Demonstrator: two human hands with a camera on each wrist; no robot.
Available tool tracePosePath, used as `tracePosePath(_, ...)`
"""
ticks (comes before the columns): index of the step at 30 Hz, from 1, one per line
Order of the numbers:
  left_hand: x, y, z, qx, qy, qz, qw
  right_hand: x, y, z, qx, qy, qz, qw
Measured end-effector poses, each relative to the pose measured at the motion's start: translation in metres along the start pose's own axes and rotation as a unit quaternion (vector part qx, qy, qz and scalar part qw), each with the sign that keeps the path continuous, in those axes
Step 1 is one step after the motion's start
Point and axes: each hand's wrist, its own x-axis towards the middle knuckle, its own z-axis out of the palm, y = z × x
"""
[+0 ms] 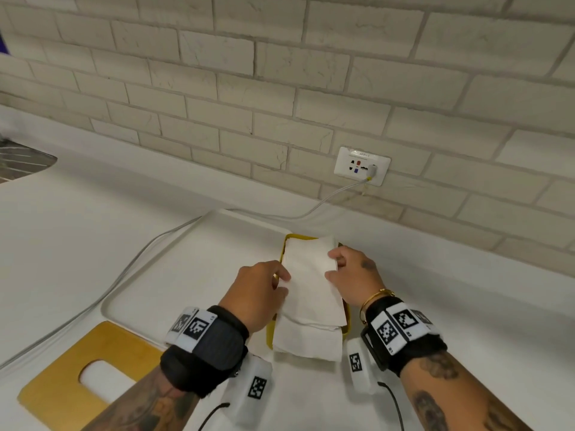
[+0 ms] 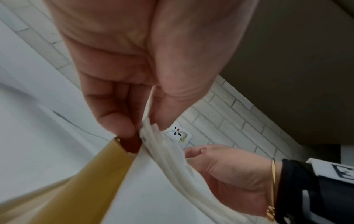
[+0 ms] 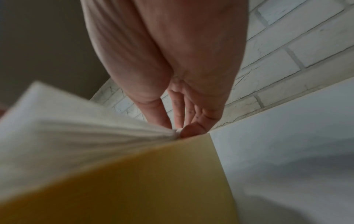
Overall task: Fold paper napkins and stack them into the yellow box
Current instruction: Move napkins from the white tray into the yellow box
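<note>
Yellow box (image 1: 346,328): lower centre of the head view, lying on a white tray (image 1: 193,259); only slivers of rim show because the paper covers nearly all of it.
Napkin stack (image 1: 306,284): folded white napkins (image 2: 164,153) held over the box, long side running away from the person; near end overhangs the near rim, so it is not seated yet by my reading.
Left hand (image 1: 259,290): at the stack's left edge, thumb and fingers (image 2: 122,121) pinching the layered paper; likely gripped there to keep the plies from fanning.
Right hand (image 1: 353,275): at the right edge, thumb and fingertips (image 3: 193,128) nipping the bunched layers just above the yellow wall (image 3: 153,174); the opposed grip looks meant to keep the stack square to the box.
Step in hand: lowering or aligning the stack into the box, judged from its position over the rim.
Yellow lid (image 1: 90,368): lower left of the head view, set flat with its cut-out showing, well apart from the box, presumably to leave the opening free.
Socket and cable (image 1: 362,165): on the brick wall, right of centre; cable trails left behind the tray.
</note>
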Motion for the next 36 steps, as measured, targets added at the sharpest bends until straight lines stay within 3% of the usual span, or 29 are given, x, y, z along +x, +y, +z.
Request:
tracePosePath(5,0.005,0.003,-0.004,0.038,-0.015,0.019,0.999,-0.013,0.0,0.001,-0.051,0.007,-0.041,0.998)
tracePosePath(9,-0.002,0.003,-0.015,0.133,-0.058,0.099,0.984,-0.055,0.008,-0.006,0.011,0.086,-0.08,0.993)
tracePosePath(11,-0.002,0.004,-0.018,0.179,-0.095,0.16,0.966,-0.08,0.018,-0.008,0.069,0.099,-0.026,0.992)
tracePosePath(13,0.001,0.007,-0.018,0.207,-0.129,0.196,0.95,-0.101,0.029,-0.007,0.129,0.07,0.067,0.987)
tracePosePath(16,0.008,0.015,-0.011,0.265,-0.172,0.227,0.921,-0.12,0.04,0.003,0.208,-0.07,0.183,0.958)
tracePosePath(18,0.011,0.018,-0.005,0.294,-0.197,0.231,0.906,-0.124,0.039,0.012,0.267,-0.155,0.217,0.926)
tracePosePath(21,0.013,0.02,-0.003,0.306,-0.223,0.22,0.899,-0.127,0.033,0.021,0.358,-0.156,0.21,0.897)
tracePosePath(36,0.021,0.033,0.0,0.348,-0.239,0.215,0.881,-0.14,0.02,0.021,0.408,-0.112,0.167,0.891)
